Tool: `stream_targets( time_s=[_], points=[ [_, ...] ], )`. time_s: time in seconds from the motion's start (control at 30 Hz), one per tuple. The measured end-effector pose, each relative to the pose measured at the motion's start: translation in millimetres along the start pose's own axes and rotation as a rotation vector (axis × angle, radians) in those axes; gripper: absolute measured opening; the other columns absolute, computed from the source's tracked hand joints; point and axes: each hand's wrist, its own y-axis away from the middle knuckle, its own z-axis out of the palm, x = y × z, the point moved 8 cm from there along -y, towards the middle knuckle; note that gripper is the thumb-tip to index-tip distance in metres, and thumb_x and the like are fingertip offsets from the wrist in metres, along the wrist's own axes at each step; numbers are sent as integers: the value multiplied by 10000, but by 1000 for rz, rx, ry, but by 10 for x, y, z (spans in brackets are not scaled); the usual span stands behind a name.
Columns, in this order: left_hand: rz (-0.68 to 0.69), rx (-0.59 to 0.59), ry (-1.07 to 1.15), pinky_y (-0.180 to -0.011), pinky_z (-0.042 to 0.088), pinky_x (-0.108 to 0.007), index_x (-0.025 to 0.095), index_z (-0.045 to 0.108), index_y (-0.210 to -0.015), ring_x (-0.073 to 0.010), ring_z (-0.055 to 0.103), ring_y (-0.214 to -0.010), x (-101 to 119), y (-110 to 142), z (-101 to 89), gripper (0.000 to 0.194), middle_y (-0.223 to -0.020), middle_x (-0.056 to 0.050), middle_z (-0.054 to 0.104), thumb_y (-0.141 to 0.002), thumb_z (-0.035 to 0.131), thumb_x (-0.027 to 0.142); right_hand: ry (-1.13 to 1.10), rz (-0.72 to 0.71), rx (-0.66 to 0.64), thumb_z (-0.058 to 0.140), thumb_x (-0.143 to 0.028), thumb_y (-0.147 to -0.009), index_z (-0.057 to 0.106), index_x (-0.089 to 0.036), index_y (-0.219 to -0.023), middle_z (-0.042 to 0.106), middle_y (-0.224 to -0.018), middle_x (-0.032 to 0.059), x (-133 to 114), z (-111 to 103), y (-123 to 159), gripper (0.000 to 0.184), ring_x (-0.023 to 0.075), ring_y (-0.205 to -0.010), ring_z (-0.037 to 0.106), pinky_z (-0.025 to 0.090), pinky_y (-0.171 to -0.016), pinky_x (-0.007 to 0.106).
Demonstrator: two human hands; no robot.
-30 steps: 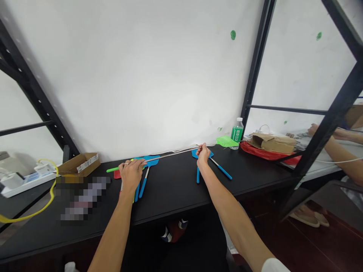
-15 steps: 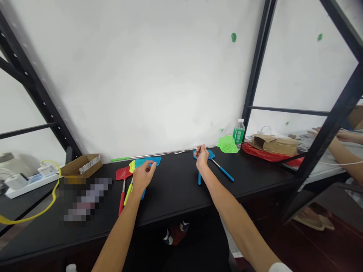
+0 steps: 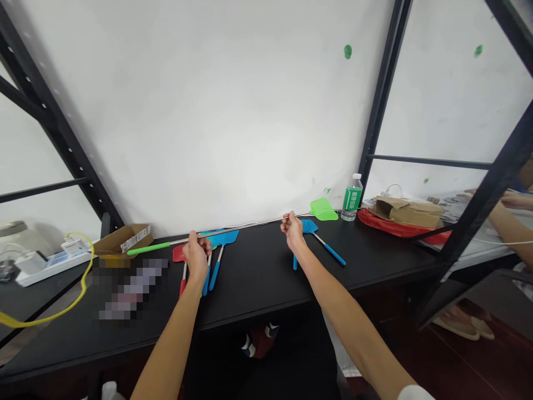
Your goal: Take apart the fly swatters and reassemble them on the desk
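Note:
A long green fly swatter [image 3: 323, 209] with an extended metal rod spans between my hands, its green grip pointing left. My left hand [image 3: 196, 254] is closed around the rod just right of the grip. Farther right, my right hand [image 3: 292, 229] pinches the rod near the swatter's head. Beneath my left hand lie a red fly swatter [image 3: 179, 254] and several blue ones, among them a blue fly swatter [image 3: 227, 238]; the hand covers part of them. Another blue fly swatter [image 3: 328, 251] lies by my right hand, with a second blue handle partly hidden under the wrist.
A water bottle [image 3: 352, 198] stands at the back right, beside a red bag [image 3: 381, 225] and a torn cardboard piece [image 3: 410, 212]. At left are an open cardboard box [image 3: 144, 244], a power strip [image 3: 54, 266] and a yellow cable [image 3: 85, 278]. Another person's arm shows far right.
My left hand has moved left and closed on the rod. The green fly swatter has shifted left, its grip end coming forward off the back edge. My right hand still pinches the rod.

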Motion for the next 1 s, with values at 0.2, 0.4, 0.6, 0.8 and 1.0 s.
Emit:
stream_targets(
  time_s=[0.2,0.4,0.6,0.8,1.0],
  points=[
    [-11,89,-15,-366,248,-221,233,323,-576,-84,345,-390,-57,-63,-80,364,-463,54,361,-827,520,407,17,-62,128,630,-589,-814,581,-167,-689,517,-508,-35,-27,-150,-70,442,71,-396,458,316,-380,204],
    [-6,249,13,-367,253,-210,230,343,-610,-80,326,-387,-19,-142,-325,289,-447,84,302,-802,509,369,26,-68,236,584,-558,-850,539,-182,-670,490,-477,-49,-118,-365,-146,419,71,-375,432,309,-368,204],
    [9,269,10,-374,253,-211,232,303,-591,-74,310,-404,4,-137,-367,342,-461,80,284,-817,506,388,9,-53,233,588,-574,-844,510,-194,-667,465,-475,-54,-123,-359,-141,426,75,-381,421,310,-370,206],
    [40,263,75,-375,227,-201,231,285,-607,-63,273,-395,4,-137,-373,398,-472,91,263,-839,506,466,0,-33,175,582,-580,-838,564,-182,-734,468,-507,-59,-76,-278,-104,411,69,-387,418,261,-365,205],
    [28,177,115,-355,208,-201,221,347,-620,-63,278,-390,-32,-132,-284,376,-501,90,268,-843,507,477,-19,-30,130,581,-579,-838,586,-179,-759,476,-530,-55,-66,-214,-73,407,70,-399,436,274,-374,209]
  ],
)
